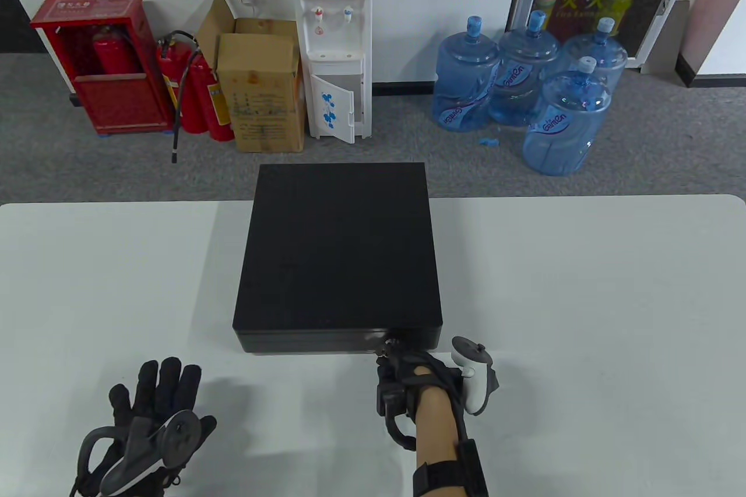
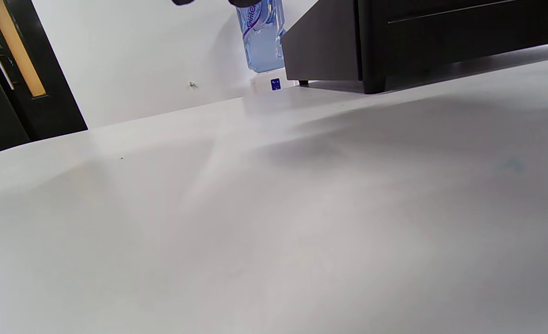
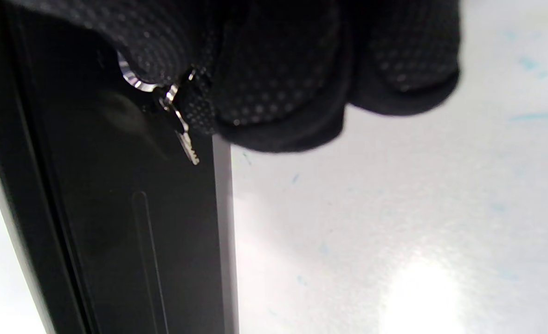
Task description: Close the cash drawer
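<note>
The cash drawer [image 1: 338,258] sits mid-table, its back edge overhanging the table's [image 1: 583,287] far side, its front panel flush with the case. Your right hand [image 1: 417,377] is at that front, fingers [image 3: 274,69] bunched around the lock; they hide the keyhole, with only a dangling key [image 3: 183,139] showing. Your left hand [image 1: 154,404] rests flat, fingers spread, well apart, with bare tabletop either side.

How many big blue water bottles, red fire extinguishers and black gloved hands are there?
Big blue water bottles on the floor: 4
Red fire extinguishers: 3, counting the one in the red cabinet
Black gloved hands (left hand, right hand): 2
Total: 9
</note>
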Demonstrator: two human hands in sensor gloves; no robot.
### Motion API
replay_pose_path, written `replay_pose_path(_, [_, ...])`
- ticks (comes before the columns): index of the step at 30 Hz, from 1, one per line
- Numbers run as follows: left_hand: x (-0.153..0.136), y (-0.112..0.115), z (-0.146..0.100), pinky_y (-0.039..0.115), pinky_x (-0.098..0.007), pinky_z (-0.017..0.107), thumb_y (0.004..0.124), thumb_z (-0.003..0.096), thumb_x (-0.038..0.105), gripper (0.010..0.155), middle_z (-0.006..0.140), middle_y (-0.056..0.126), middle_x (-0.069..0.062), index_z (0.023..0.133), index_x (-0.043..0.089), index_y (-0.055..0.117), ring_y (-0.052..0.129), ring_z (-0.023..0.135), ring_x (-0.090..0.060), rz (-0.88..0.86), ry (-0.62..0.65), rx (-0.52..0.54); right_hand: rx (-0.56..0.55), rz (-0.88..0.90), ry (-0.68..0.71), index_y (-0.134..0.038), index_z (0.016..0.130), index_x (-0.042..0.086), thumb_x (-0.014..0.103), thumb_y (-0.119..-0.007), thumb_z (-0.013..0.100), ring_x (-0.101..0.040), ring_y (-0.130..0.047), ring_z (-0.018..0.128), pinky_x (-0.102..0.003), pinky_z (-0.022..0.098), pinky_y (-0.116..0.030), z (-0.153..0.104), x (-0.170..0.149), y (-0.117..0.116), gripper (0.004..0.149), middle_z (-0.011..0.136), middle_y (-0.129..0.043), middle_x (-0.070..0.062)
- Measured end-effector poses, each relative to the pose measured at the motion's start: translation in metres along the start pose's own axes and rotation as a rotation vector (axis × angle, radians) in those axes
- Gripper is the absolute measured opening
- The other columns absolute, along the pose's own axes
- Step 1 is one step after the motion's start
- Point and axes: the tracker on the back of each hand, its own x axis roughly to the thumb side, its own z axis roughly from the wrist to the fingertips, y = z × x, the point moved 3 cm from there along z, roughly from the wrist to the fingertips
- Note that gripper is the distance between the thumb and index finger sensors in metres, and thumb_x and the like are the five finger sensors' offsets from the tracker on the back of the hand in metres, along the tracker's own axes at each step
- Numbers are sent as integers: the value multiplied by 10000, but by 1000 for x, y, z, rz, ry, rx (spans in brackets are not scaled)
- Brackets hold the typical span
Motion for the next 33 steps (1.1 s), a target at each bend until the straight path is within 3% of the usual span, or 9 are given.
replay_pose_path(16, [0,2,0,306,-754,753,452,507,695,845,1292,230,-135,1175,275,148,253,1197,-460,-1,0,-11,42,-8,21,-906,760,271,439,-723,429,-44,-1006,255,-335,319,-920,0,-1,0,414,646,-959,-32])
replay_pose_path(25, [0,2,-1,307,-753,753,452,506,695,845,1290,234,-135,1175,275,150,256,1196,-462,-7,-1,-13,15,-71,112,-929,743,253,452,-757,429,-41,-1003,222,-334,291,-921,-23,15,3,409,609,-982,-33])
replay_pose_path(33, [-1,3,-1,308,-753,753,452,506,695,845,1291,233,-134,1175,275,150,256,1196,-463,-12,1,-8,-74,-148,199,-953,703,253,490,-810,401,-56,-994,221,-353,292,-909,-42,22,14,410,586,-996,-19])
